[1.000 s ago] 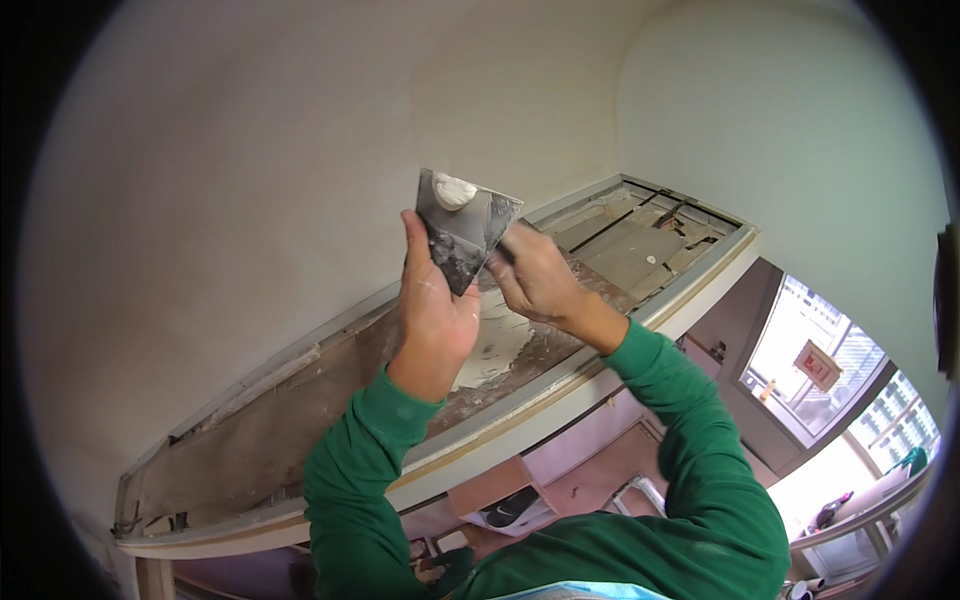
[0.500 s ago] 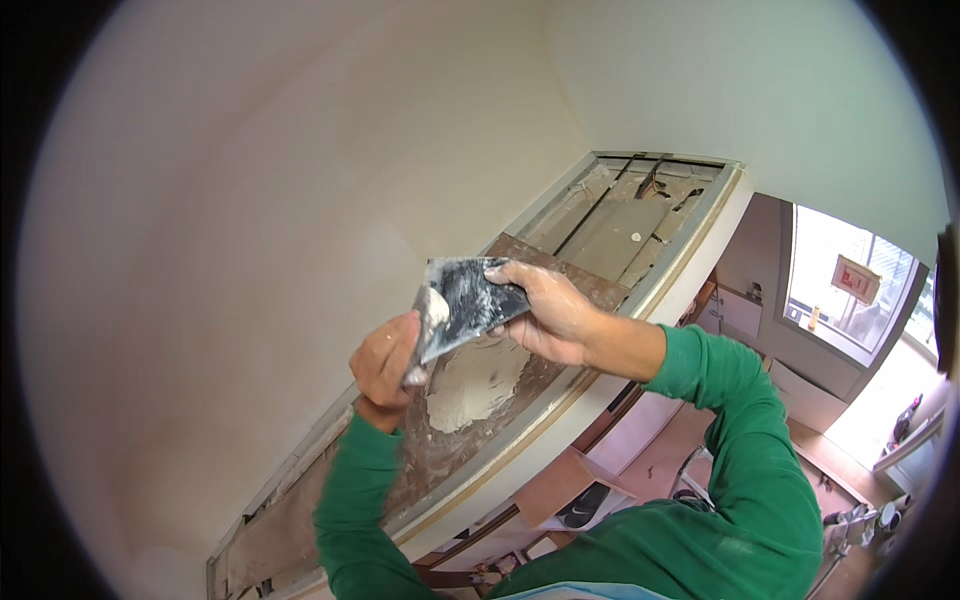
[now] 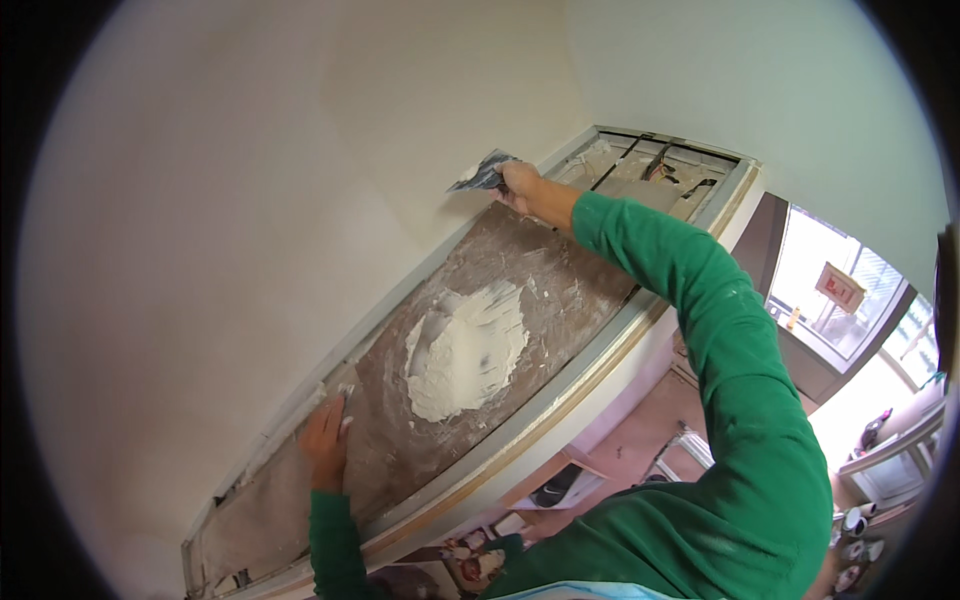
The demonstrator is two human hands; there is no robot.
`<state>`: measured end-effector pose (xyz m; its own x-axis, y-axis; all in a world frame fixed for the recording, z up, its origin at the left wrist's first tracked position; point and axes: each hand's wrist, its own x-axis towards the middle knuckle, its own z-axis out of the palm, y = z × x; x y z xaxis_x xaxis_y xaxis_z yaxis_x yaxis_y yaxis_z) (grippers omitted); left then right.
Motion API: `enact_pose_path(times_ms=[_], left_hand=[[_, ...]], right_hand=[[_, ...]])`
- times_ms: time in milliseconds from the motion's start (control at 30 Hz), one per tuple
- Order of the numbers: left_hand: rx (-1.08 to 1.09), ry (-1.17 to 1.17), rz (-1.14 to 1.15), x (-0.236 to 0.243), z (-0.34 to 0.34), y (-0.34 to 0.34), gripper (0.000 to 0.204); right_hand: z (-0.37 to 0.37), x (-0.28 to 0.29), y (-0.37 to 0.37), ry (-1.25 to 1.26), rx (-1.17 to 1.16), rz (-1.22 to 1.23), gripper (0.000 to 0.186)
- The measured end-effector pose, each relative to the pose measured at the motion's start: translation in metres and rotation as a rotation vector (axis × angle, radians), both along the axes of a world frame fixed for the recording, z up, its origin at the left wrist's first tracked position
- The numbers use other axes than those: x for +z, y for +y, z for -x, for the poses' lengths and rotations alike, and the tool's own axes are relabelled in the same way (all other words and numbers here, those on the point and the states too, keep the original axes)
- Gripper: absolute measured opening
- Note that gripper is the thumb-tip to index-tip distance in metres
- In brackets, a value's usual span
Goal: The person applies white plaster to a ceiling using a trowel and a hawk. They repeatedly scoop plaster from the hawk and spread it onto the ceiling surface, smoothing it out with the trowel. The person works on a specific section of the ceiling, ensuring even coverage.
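In my right hand (image 3: 517,187) is a wide, dark flat putty blade (image 3: 480,174) smeared with white, its outer edge at the wall (image 3: 300,200). My fingers grip its near end. Lower left, my left hand (image 3: 325,435) is closed round a small scraper (image 3: 346,397); only a narrow, putty-smeared bit of it shows. Between the hands, a mound of off-white putty (image 3: 455,360) is spread on a brown board (image 3: 385,440) flecked with white. Its surface carries streaks and scraped patches.
The board lies across a recessed top with a pale raised rim (image 3: 560,415); dark strips and wires (image 3: 655,165) show at its far end. Below on the right are a floor (image 3: 620,440), an open box with a dark shoe (image 3: 555,485), several cans (image 3: 855,525) and a bright window (image 3: 840,270).
My hands have moved apart from where the two tools met above the putty. The right one has carried the wide blade up to the wall; the left has dropped toward the board's lower left.
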<state>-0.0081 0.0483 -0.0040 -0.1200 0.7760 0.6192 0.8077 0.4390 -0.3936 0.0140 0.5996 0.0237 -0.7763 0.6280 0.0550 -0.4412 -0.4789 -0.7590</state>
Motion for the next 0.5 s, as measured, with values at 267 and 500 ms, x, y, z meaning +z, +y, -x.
enact_pose_path(times_ms=[267, 500], left_hand=[[0.036, -0.241, -0.332, 0.000, 0.002, -0.019, 0.028], [0.066, -0.235, -0.324, 0.006, -0.003, -0.029, 0.030]], right_hand=[[0.062, -0.063, 0.022, -0.194, -0.059, 0.019, 0.016], [0.084, -0.070, 0.011, -0.239, -0.041, -0.103, 0.019]])
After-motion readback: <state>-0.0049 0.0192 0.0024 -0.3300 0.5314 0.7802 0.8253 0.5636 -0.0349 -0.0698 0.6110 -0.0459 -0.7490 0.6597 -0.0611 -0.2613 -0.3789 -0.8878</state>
